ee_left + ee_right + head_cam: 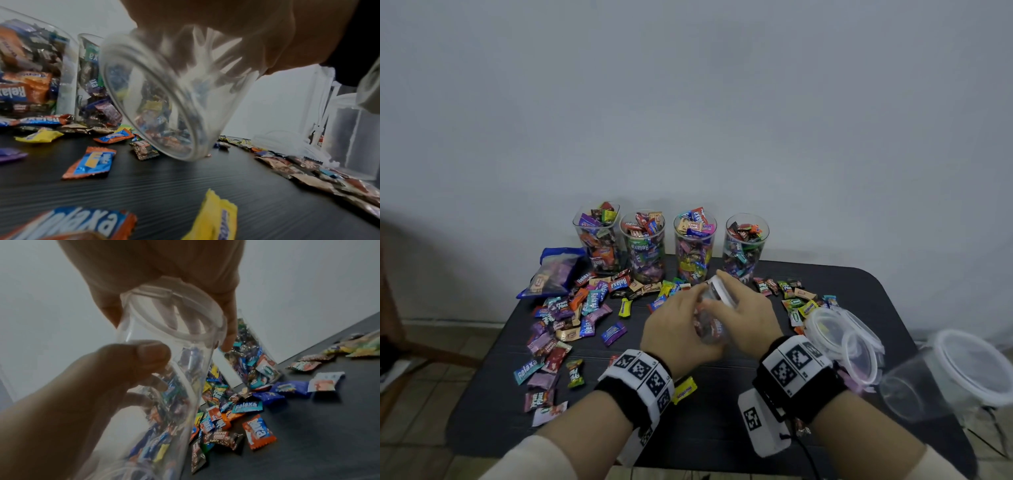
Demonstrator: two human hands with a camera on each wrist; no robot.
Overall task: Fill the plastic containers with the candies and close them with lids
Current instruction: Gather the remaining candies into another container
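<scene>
A tilted clear container [710,322], partly filled with candies, is gripped by the left hand [674,334] above the table's [722,404] near middle. Its white lid [722,289] is clasped by the right hand [748,313]. Four filled containers [671,245] are lined along the far edge.

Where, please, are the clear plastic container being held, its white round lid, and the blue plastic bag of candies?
clear plastic container [144,402], right wrist view, on its transparent side wall.
white round lid [723,290], head view, on its rim.
blue plastic bag of candies [553,274], head view, on its see-through front.
</scene>
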